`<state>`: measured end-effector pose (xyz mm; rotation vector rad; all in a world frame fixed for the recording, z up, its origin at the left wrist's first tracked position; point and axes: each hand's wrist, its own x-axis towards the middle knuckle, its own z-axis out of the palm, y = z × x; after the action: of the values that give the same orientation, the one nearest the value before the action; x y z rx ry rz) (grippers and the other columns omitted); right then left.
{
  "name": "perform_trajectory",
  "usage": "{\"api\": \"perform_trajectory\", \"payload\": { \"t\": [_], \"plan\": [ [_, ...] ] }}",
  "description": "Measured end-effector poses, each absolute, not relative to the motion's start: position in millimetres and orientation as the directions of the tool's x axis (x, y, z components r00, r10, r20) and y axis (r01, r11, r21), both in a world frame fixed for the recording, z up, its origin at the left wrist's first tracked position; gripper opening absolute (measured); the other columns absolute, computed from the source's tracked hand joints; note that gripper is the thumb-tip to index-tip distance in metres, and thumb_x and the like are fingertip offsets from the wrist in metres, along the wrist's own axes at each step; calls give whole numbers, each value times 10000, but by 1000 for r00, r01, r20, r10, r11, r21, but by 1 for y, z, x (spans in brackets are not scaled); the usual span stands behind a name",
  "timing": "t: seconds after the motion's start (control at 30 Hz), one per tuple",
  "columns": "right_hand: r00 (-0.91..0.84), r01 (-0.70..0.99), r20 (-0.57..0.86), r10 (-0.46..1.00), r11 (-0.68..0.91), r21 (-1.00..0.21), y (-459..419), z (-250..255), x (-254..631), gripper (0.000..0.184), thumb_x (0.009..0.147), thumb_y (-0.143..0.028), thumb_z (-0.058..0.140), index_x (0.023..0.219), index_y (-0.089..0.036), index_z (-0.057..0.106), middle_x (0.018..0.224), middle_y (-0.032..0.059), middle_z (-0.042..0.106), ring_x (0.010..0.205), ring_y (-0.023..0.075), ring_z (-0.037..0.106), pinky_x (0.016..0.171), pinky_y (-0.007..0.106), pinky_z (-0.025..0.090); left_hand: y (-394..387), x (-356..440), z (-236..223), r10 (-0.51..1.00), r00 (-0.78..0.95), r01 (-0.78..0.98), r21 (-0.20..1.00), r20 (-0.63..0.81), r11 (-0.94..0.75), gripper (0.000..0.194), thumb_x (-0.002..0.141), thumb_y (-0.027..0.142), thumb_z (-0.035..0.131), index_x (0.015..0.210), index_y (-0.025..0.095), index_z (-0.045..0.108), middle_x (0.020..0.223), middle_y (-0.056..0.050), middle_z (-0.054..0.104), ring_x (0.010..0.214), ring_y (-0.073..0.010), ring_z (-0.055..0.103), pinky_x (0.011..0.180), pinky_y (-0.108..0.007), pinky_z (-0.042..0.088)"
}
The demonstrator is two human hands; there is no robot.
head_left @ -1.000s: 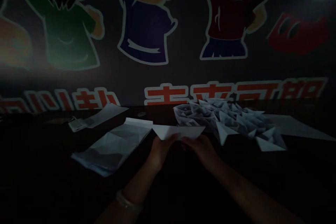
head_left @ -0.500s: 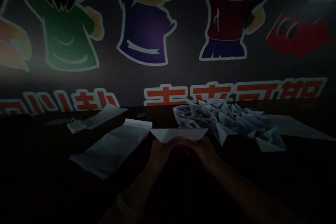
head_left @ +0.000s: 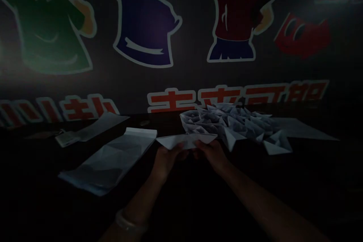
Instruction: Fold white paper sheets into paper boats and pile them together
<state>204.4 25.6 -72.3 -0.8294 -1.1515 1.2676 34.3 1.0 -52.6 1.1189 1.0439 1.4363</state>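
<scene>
The work surface is a dark table (head_left: 42,159), its far edge running along the foot of a dark wall. The wall carries a mural of cartoon figures (head_left: 144,26) above a row of large red-and-white characters (head_left: 235,98). Lighting is low, and the near part of the table falls into deep shadow.

Items on the table, from left to right:
- A small white tag (head_left: 66,138) lies toward the far left, touching the end of a loose paper sheet (head_left: 102,125).
- A small round object (head_left: 144,123) sits near the far edge.
- A flattened stack of white paper (head_left: 109,160) lies at an angle, left of centre.
- A pile of folded paper boats (head_left: 227,123) occupies the far edge, right of centre, with pointed ends overlapping.
- A flat paper sheet (head_left: 300,128) lies partly under the right side of that pile.

The folded paper piece (head_left: 185,140) is held level, centred just in front of the pile and nearly touching it. Its pointed ends face left and right.

The left hand (head_left: 166,162) is mostly closed, its fingers curled around the lower left of the piece. The right hand (head_left: 211,153) is likewise mostly closed on the lower right. The two hands nearly meet, and shadow hides the exact finger placement. A pale bracelet (head_left: 130,223) encircles the left wrist.
</scene>
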Motion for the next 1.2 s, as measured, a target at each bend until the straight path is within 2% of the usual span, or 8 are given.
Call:
{"api": "perform_trajectory", "payload": {
  "t": [0.33, 0.57, 0.7, 0.87, 0.97, 1.07, 1.13, 1.2],
  "plan": [
    [-45, -244, 169, 985, 153, -957, 32, -77, 209, 431, 592, -503, 800, 782, -127, 708, 631, 58, 710, 508, 191, 650, 500, 316, 556, 5, 30, -59, 997, -17, -237, 969, 70, -73, 393, 639, 370, 813, 884, 83, 703, 724, -131, 744, 660, -271, 716, 667, -395, 573],
    [-111, -174, 242, 964, 221, -960, 27, -78, 216, 360, 635, -462, 783, 775, -137, 721, 650, 51, 706, 536, 176, 644, 526, 302, 543, 1, 25, -53, 972, -107, -195, 955, 208, -226, 424, 594, 309, 832, 965, 139, 715, 969, -103, 747, 850, -282, 696, 737, -403, 567],
    [-166, -199, 213, 963, 179, -964, 17, -73, 211, 344, 617, -432, 800, 803, -153, 725, 719, 56, 717, 601, 183, 651, 510, 276, 506, -3, 19, -45, 948, -194, -106, 955, 254, -278, 417, 560, 267, 850, 937, 143, 723, 843, -76, 760, 907, -293, 687, 851, -419, 531],
    [-65, -186, 226, 972, 211, -960, 12, -68, 207, 254, 632, -379, 796, 816, -213, 740, 826, 40, 736, 725, 221, 661, 626, 334, 525, -4, 22, -43, 924, -202, -81, 935, 325, -346, 502, 532, 216, 860, 1010, 165, 716, 828, -53, 765, 926, -286, 688, 913, -396, 495],
    [15, -58, 284, 959, 284, -957, 12, -65, 211, 163, 638, -355, 791, 725, -229, 735, 738, 14, 719, 727, 231, 645, 664, 353, 509, -2, 21, -46, 961, -132, -147, 954, 241, -260, 420, 609, 333, 826, 974, 154, 723, 850, -80, 766, 842, -277, 707, 796, -370, 538],
    [-13, 55, 365, 931, 365, -929, 13, -62, 216, 160, 693, -373, 753, 723, -217, 733, 678, 7, 689, 675, 200, 620, 642, 330, 486, 0, 17, -47, 998, -49, -191, 981, 31, -39, 444, 720, 527, 701, 879, 113, 728, 763, -120, 754, 640, -254, 707, 542, -322, 528],
    [-62, 46, 355, 933, 358, -933, 14, -61, 216, 228, 696, -391, 753, 828, -205, 734, 659, 2, 671, 608, 169, 595, 572, 300, 468, 2, 13, -47, 999, -41, -191, 981, -15, 7, 428, 715, 505, 721, 844, 97, 725, 727, -121, 746, 626, -235, 706, 539, -296, 526],
    [-66, -39, 312, 948, 310, -950, 16, -61, 215, 378, 684, -423, 759, 988, -205, 707, 656, -8, 660, 543, 145, 575, 504, 275, 456, 3, 10, -46, 998, -57, -226, 973, 35, -47, 379, 688, 420, 775, 869, 93, 723, 792, -123, 755, 724, -230, 717, 672, -309, 556]
  ]
}}
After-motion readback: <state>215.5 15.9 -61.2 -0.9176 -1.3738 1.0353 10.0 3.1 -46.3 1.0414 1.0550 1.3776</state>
